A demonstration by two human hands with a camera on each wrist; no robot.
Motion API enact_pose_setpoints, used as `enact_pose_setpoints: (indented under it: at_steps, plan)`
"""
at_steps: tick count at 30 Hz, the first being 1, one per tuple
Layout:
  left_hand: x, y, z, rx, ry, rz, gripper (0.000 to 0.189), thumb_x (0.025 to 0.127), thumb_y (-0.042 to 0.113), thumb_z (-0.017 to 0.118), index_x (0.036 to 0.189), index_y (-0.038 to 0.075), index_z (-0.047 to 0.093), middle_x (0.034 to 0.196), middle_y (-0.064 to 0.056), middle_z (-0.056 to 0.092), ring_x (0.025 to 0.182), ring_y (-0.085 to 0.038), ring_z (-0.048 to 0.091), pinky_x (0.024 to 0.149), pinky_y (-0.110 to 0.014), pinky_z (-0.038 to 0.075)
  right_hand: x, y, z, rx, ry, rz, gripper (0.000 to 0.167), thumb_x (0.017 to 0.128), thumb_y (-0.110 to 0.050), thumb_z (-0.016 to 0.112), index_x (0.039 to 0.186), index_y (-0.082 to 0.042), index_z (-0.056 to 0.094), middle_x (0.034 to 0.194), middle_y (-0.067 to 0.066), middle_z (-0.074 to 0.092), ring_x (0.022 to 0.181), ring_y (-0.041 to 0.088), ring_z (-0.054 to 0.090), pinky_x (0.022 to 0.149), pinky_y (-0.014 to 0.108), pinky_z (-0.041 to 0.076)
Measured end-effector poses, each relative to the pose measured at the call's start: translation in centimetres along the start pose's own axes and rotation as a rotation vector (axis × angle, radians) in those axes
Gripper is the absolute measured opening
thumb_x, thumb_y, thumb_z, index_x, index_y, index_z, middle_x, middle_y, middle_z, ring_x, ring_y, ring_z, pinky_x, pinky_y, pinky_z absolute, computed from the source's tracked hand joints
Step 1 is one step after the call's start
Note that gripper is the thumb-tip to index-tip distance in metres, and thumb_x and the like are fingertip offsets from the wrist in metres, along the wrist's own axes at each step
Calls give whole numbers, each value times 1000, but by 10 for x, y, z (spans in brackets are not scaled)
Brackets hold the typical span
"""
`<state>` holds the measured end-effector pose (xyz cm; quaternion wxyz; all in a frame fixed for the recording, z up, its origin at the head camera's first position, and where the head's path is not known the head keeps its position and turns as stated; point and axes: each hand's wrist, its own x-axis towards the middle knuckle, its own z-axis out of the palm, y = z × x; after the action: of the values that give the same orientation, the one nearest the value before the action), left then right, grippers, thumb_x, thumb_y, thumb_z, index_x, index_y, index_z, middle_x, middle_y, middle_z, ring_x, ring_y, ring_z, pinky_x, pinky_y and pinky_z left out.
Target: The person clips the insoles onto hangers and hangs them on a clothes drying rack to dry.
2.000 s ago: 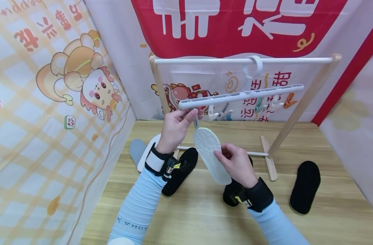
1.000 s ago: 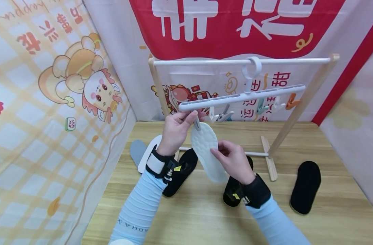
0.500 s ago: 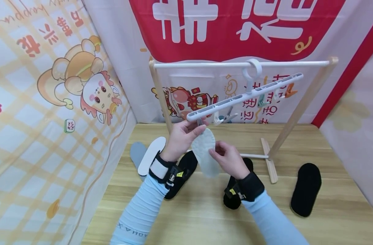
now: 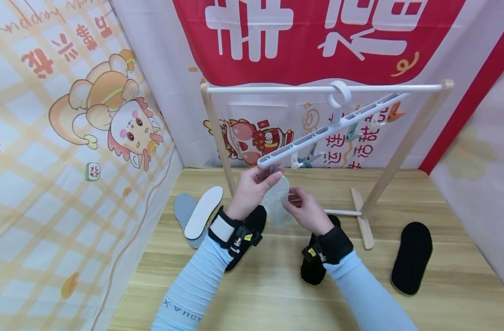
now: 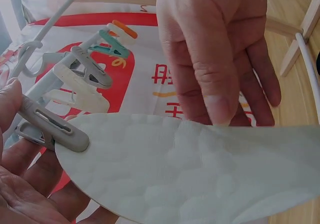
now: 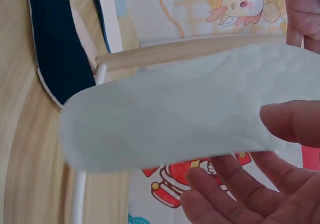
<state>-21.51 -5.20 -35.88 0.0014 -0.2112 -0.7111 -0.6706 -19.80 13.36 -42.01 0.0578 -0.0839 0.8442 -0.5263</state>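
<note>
A pale, dimpled shoe insole [image 4: 275, 204] hangs in front of the rack, its upper end caught in a grey clothespin [image 5: 55, 129] under the near left end of a white clip hanger [image 4: 318, 134]. My left hand [image 4: 252, 189] pinches the clothespin's handles between thumb and fingers. The right hand [image 4: 310, 212] is at the insole's right edge, thumb on the front side and fingers loosely extended behind; in the right wrist view the fingers [image 6: 235, 174] are spread and relaxed. Whether the thumb still presses the insole is hard to tell.
The hanger's ring sits on the white bar [image 4: 268, 90] of a wooden rack. White, teal and orange clothespins [image 4: 395, 111] line the hanger. Black insoles [image 4: 412, 257] lie on the wooden surface; a white insole [image 4: 204, 211] overlaps a grey insole [image 4: 183, 207] at left.
The hanger has swung round, its left end coming nearer and lower and its right end rising. The insole has moved left with it. My right hand's fingers have loosened from their pinch.
</note>
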Motion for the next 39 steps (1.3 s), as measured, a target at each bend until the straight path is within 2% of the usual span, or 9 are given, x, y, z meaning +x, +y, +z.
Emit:
enact_pose_setpoints:
  at_steps: [6, 13, 17, 20, 23, 26, 31, 33, 39]
  plan:
    - [0, 0, -7, 51, 16, -7, 40, 95, 32, 67, 129, 12, 65, 123, -10, 68, 112, -18, 63, 98, -35, 50, -6, 7, -5, -23, -18, 2, 48, 101, -20, 60, 144, -6, 46, 134, 22, 55, 122, 37, 55, 99, 50, 48]
    - [1, -6, -21, 169, 53, 21, 45, 93, 39, 69, 131, 16, 64, 126, 1, 67, 120, -16, 58, 102, -44, 47, -21, 26, -16, -90, 44, -61, 41, 99, -16, 62, 137, -3, 53, 128, 20, 60, 118, 35, 58, 97, 50, 48]
    - [-2, -13, -34, 205, 78, 51, 54, 91, 44, 70, 138, 19, 59, 132, 0, 63, 124, -20, 55, 105, -52, 41, -35, 42, -24, -108, 94, -105, 36, 98, -11, 62, 132, 1, 57, 122, 21, 63, 112, 34, 60, 94, 50, 50]
    - [-7, -19, -44, 227, 84, 58, 57, 92, 44, 69, 141, 18, 56, 135, -2, 61, 124, -25, 55, 108, -53, 38, -47, 52, -31, -113, 127, -89, 33, 99, -11, 62, 129, 1, 59, 120, 20, 64, 110, 32, 61, 93, 48, 51]
    - [-20, -13, -49, 260, 76, 13, 51, 97, 33, 66, 141, 9, 55, 135, -10, 60, 123, -31, 55, 109, -51, 38, -60, 61, -37, -134, 177, -80, 29, 98, -11, 63, 125, -1, 62, 117, 16, 67, 107, 29, 63, 92, 45, 52]
    - [-33, -16, -54, 295, 77, -57, 46, 99, 21, 64, 139, 1, 54, 134, -18, 59, 121, -34, 56, 106, -47, 42, -73, 69, -42, -166, 240, -93, 25, 97, -11, 65, 120, -3, 66, 111, 11, 69, 101, 24, 65, 86, 33, 54]
    - [-55, -63, -74, 293, 144, -149, 47, 98, 25, 66, 138, 3, 56, 129, -15, 63, 118, -25, 59, 102, -40, 46, -95, 75, -48, -176, 304, -125, 21, 97, -10, 64, 117, -3, 68, 108, 10, 71, 93, 17, 66, 76, 15, 51]
    - [-64, -82, -82, 290, 174, -187, 48, 96, 28, 67, 137, 3, 57, 126, -13, 65, 117, -23, 60, 101, -40, 47, -104, 75, -50, -167, 309, -114, 21, 98, -10, 63, 117, -3, 68, 109, 11, 70, 93, 15, 66, 76, 13, 50]
    - [-94, -120, -92, 355, 200, -295, 47, 95, 29, 69, 133, 1, 60, 120, -13, 67, 111, -25, 63, 97, -40, 50, -125, 80, -52, -180, 308, -52, 20, 99, -12, 62, 116, -4, 68, 112, 11, 71, 92, 13, 67, 75, 14, 52]
